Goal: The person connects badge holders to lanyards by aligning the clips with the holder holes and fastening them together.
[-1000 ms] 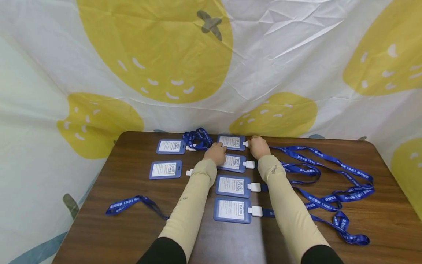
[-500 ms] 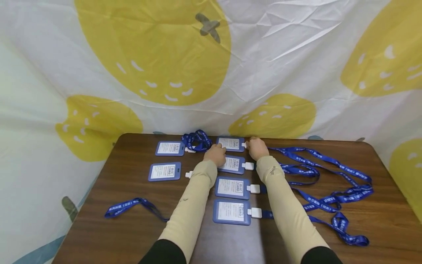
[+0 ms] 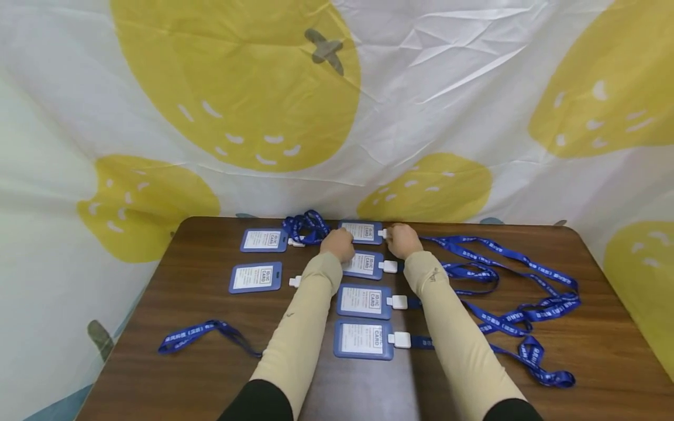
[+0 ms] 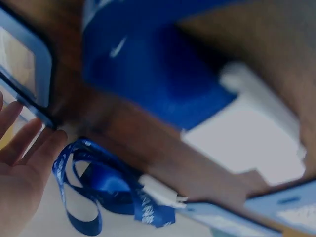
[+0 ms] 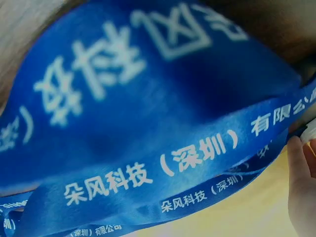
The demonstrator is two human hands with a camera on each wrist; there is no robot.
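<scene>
My left hand [image 3: 339, 244] is at the lower left corner of the farthest badge holder [image 3: 361, 232] in the middle column. In the left wrist view, its fairly straight fingers touch the edge of a blue badge holder [image 4: 44, 69]. At that same farthest holder's right end, my right hand [image 3: 403, 240] pinches the white clip [image 3: 382, 233] of its lanyard. The right wrist view shows fingers [image 5: 298, 168] at this white clip [image 5: 310, 132], with blue printed lanyard [image 5: 148, 123] filling the foreground. The left hand partly covers the second badge holder [image 3: 363, 264].
Two more badge holders [image 3: 365, 301] with white clips lie nearer in the column. On the left are two others [image 3: 255, 277], a bundled lanyard [image 3: 310, 227] and a loose lanyard [image 3: 195, 334]. Lanyards [image 3: 547, 310] spread across the right. A patterned cloth [image 3: 274, 88] hangs behind the table.
The head view has shifted slightly, so everything appears a little further left. Both hands stay at the farthest middle badge holder, with hardly any visible movement.
</scene>
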